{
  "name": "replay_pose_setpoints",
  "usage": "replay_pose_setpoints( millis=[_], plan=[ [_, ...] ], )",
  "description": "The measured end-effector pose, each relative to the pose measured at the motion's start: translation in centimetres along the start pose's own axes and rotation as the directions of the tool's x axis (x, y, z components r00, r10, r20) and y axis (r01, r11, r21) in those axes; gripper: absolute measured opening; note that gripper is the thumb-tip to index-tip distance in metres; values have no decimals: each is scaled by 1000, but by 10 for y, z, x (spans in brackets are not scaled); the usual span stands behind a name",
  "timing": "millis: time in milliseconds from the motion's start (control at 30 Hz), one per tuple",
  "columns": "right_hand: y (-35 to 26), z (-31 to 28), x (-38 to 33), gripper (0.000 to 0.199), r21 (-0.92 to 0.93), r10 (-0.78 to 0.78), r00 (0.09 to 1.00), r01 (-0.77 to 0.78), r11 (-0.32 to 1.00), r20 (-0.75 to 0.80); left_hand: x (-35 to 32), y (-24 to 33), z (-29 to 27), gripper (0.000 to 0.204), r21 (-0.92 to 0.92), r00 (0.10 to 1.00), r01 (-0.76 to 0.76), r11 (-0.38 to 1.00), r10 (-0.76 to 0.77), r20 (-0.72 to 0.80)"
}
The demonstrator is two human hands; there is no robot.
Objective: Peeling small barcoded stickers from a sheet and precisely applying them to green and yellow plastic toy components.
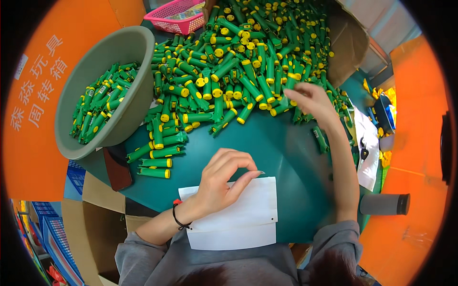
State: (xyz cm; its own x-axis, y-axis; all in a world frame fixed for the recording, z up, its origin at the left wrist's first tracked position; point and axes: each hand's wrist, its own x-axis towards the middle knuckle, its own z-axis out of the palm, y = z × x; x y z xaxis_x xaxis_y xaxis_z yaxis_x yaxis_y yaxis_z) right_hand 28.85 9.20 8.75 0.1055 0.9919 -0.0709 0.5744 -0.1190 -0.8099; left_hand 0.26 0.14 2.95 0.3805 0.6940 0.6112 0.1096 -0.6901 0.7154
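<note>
My left hand (pixel 225 177) is closed in a pinch above a white sheet (pixel 248 209) at the table's near edge. A small pale sliver (pixel 260 172) shows at its fingertips, too small to name. My right hand (pixel 312 102) reaches to the near right side of a big heap of green plastic tubes (pixel 229 66) with yellow ends. Its thumb and fingers close around one green tube (pixel 290 82), slightly blurred. Several more green tubes (pixel 155 163) lie in a loose row left of the sheet.
A grey-green tub (pixel 143 62) with more tubes stands at the left. Beside it lies a dark phone-like slab (pixel 117 169). A pink basket (pixel 174 19) sits at the back. At right are a grey cylindrical cup (pixel 384 204) and an orange panel (pixel 415 143). An open carton (pixel 90 233) stands lower left.
</note>
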Motion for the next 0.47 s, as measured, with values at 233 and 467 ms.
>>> replay_pose_setpoints(
  millis=[233, 467],
  plan=[
    [-3, 57, -120, 37, 697, -88, 969, -101, 709, 231, 0, 3, -8, 40, -262, 985, 164, 951, -174, -14],
    [14, 77, -161, 35, 690, -308, 942, 136, 711, 131, -8, 14, -4, 74, -411, 909, 414, 812, -340, 243]
  ],
)
